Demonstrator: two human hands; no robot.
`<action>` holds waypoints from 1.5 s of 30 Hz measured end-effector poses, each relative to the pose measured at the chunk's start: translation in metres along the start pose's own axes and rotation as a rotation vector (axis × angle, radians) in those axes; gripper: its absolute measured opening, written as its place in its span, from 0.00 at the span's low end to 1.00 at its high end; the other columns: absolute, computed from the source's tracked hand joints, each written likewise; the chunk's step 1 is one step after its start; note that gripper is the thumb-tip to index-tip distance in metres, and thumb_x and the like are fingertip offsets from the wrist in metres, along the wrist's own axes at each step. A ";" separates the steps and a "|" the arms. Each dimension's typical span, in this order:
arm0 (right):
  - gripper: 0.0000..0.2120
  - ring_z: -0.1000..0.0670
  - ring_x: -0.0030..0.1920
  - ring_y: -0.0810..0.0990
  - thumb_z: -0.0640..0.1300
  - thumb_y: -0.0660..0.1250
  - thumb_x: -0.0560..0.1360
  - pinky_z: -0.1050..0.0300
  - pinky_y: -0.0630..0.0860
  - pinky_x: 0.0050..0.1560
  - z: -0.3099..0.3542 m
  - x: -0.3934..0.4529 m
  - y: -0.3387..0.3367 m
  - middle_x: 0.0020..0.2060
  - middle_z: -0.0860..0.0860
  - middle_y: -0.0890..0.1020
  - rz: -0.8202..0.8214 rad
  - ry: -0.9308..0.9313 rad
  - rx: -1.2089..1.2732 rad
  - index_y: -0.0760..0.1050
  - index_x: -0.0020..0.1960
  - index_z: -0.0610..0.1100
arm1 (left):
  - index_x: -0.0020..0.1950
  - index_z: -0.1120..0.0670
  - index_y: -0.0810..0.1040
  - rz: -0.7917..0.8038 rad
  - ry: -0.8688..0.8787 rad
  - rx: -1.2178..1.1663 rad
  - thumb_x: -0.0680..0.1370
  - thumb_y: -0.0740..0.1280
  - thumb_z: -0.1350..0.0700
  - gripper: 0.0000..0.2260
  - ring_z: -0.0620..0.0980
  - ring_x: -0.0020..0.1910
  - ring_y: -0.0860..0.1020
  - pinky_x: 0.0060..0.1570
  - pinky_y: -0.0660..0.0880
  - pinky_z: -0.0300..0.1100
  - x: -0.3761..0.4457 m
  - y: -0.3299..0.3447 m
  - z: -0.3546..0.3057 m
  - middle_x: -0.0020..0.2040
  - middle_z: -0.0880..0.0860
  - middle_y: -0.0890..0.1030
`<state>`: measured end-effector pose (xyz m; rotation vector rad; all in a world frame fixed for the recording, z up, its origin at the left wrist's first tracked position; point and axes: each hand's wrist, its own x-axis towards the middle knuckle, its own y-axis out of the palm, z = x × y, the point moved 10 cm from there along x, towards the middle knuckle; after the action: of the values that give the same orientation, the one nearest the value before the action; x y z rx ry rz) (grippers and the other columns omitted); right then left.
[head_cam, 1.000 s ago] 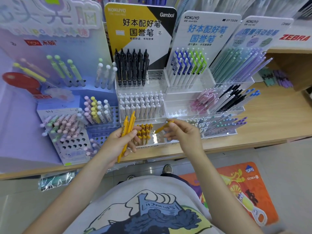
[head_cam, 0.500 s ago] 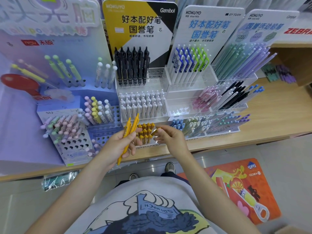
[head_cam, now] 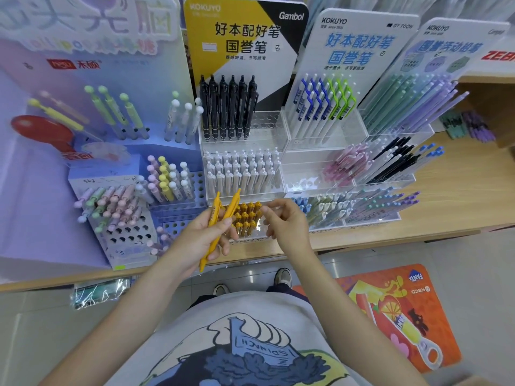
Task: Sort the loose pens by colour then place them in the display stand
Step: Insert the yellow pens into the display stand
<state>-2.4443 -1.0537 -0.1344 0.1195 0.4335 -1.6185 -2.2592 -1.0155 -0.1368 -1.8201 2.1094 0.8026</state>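
Now two yellow pens are gripped by the fingers of the left hand, just before the display stand. Nothing is held by the right hand; its loosely curled fingers are kept beside the stand's yellow row.

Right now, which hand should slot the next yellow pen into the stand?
Right hand: it looks empty, beside the yellow row. Left hand is busy gripping two yellow pens.

Grey printed T-shirt, dark trousers, grey sneakers.
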 end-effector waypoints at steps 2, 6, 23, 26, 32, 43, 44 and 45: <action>0.06 0.48 0.28 0.75 0.45 0.70 0.78 0.58 0.71 0.29 0.014 -0.005 0.000 0.31 0.49 0.80 0.050 -0.018 0.041 0.79 0.49 0.42 | 0.56 0.59 0.75 0.026 0.010 0.028 0.81 0.65 0.59 0.06 0.49 0.27 0.75 0.20 0.63 0.36 0.002 0.007 -0.001 0.38 0.54 0.81; 0.06 0.48 0.28 0.73 0.43 0.69 0.78 0.57 0.69 0.28 0.038 -0.015 0.007 0.32 0.46 0.79 0.185 -0.021 0.213 0.82 0.49 0.41 | 0.54 0.58 0.76 0.074 0.034 0.090 0.79 0.69 0.61 0.05 0.48 0.25 0.73 0.20 0.62 0.35 0.007 0.026 -0.007 0.35 0.53 0.80; 0.06 0.54 0.45 0.81 0.40 0.73 0.74 0.58 0.78 0.50 0.080 0.008 -0.104 0.40 0.55 0.85 -0.111 -0.234 0.036 0.84 0.44 0.51 | 0.57 0.56 0.81 -0.064 -0.020 0.060 0.83 0.62 0.49 0.13 0.49 0.25 0.74 0.18 0.61 0.35 0.017 0.008 -0.004 0.37 0.55 0.80; 0.08 0.58 0.42 0.79 0.40 0.73 0.74 0.64 0.74 0.45 0.081 0.005 -0.089 0.40 0.57 0.84 -0.054 -0.297 -0.100 0.83 0.44 0.53 | 0.56 0.56 0.81 -0.079 -0.023 0.058 0.83 0.62 0.49 0.14 0.48 0.25 0.73 0.18 0.60 0.35 0.016 0.007 -0.003 0.37 0.55 0.80; 0.06 0.57 0.46 0.75 0.41 0.73 0.74 0.69 0.70 0.49 0.057 -0.008 -0.047 0.41 0.64 0.80 0.000 -0.408 -0.352 0.84 0.47 0.51 | 0.59 0.57 0.79 -0.067 -0.040 0.042 0.84 0.59 0.47 0.16 0.49 0.27 0.73 0.19 0.61 0.36 0.014 0.010 -0.001 0.39 0.57 0.80; 0.04 0.48 0.45 0.74 0.41 0.73 0.74 0.55 0.74 0.47 0.045 0.001 -0.041 0.39 0.60 0.79 -0.075 -0.486 -0.478 0.84 0.49 0.45 | 0.61 0.57 0.77 -0.030 -0.032 0.009 0.81 0.58 0.42 0.21 0.49 0.28 0.74 0.19 0.61 0.35 0.013 0.011 -0.001 0.39 0.58 0.80; 0.04 0.48 0.45 0.74 0.41 0.73 0.74 0.52 0.75 0.47 0.043 0.003 -0.042 0.39 0.58 0.81 -0.076 -0.475 -0.481 0.85 0.49 0.45 | 0.61 0.57 0.78 -0.026 -0.033 0.007 0.80 0.59 0.41 0.22 0.50 0.28 0.74 0.19 0.61 0.35 0.013 0.011 -0.001 0.39 0.58 0.80; 0.04 0.48 0.45 0.75 0.42 0.73 0.74 0.49 0.75 0.48 0.041 0.004 -0.042 0.39 0.56 0.82 -0.075 -0.473 -0.493 0.85 0.48 0.46 | 0.61 0.57 0.78 -0.023 -0.035 0.005 0.79 0.59 0.40 0.23 0.50 0.28 0.74 0.19 0.61 0.35 0.012 0.011 -0.001 0.39 0.58 0.80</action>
<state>-2.4786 -1.0702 -0.0893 -0.6448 0.4560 -1.5069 -2.2723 -1.0257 -0.1395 -1.8112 2.0639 0.8169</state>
